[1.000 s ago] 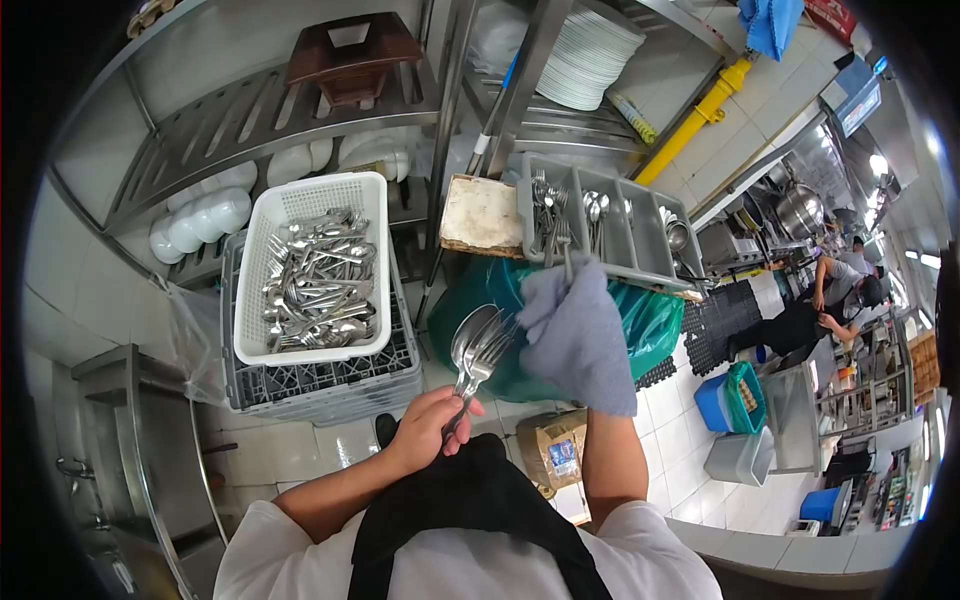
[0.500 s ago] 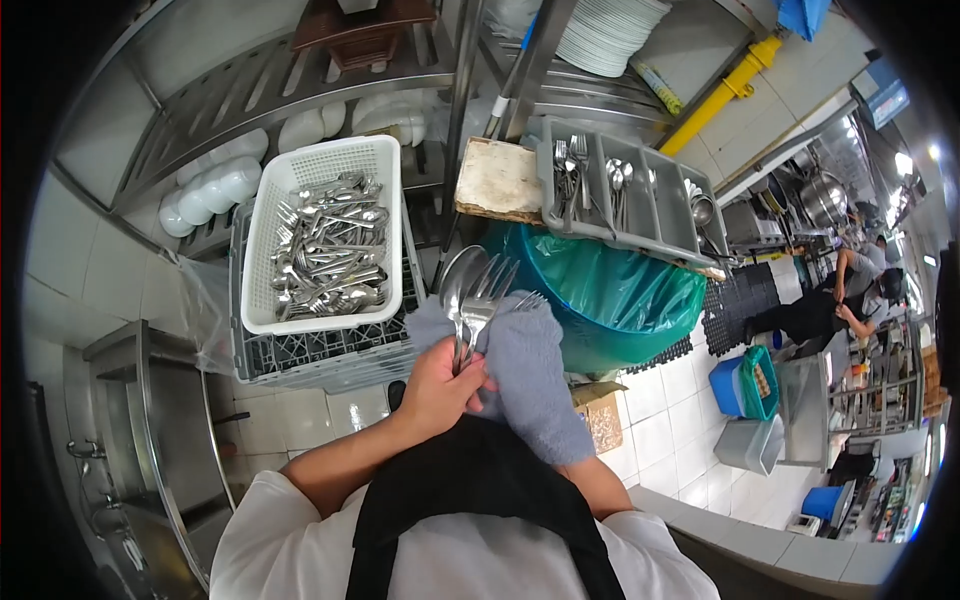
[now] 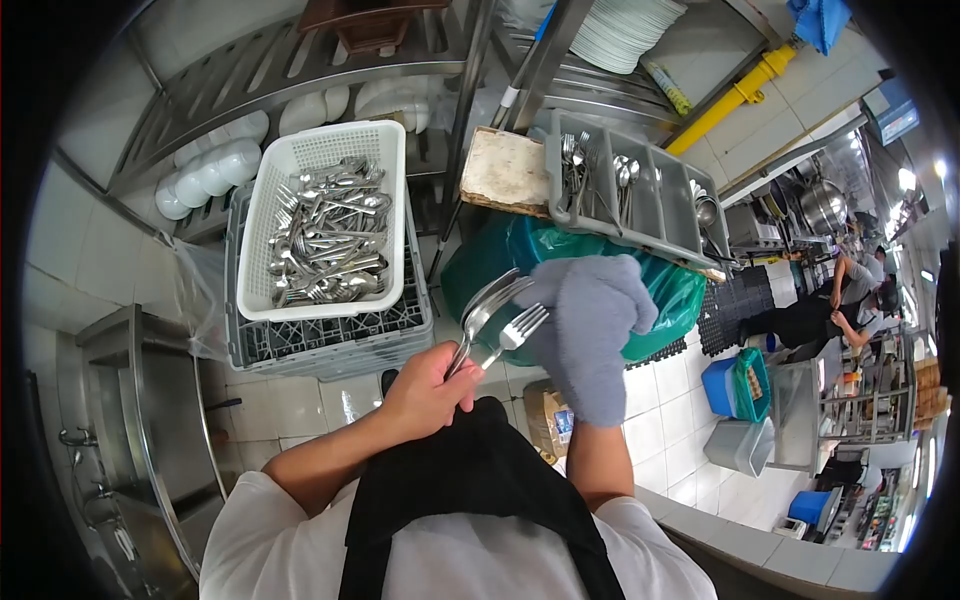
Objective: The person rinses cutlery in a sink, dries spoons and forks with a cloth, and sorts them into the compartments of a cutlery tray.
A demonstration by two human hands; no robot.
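Note:
My left hand [image 3: 428, 392] is closed around the handles of a few pieces of cutlery, with spoons [image 3: 484, 312] and a fork [image 3: 522, 326] pointing up and outward. A grey cloth [image 3: 590, 345] covers my right hand [image 3: 598, 445], hiding its fingers; the bunched shape suggests a grip on the cloth. That covered hand is over the bin with the green liner [image 3: 665, 295], just below the grey cutlery tray [image 3: 640, 205]. Forks and spoons lie sorted in the tray's compartments. To the left, a white plastic basket [image 3: 250, 225] holds a heap of mixed cutlery [image 3: 335, 235].
The basket rests on a grey crate [image 3: 330, 350]. A worn board [image 3: 505, 172] adjoins the tray. White bowls [image 3: 210, 180] and stacked plates [image 3: 620, 35] sit on metal shelves. A steel sink unit [image 3: 165, 400] is at left. Another person [image 3: 825, 310] stands farther off at right.
My cloth-covered right hand has moved right and up, away from the cutlery toward the tray. The pieces in my left hand have tilted to the right, with the fork now apart from the spoons.

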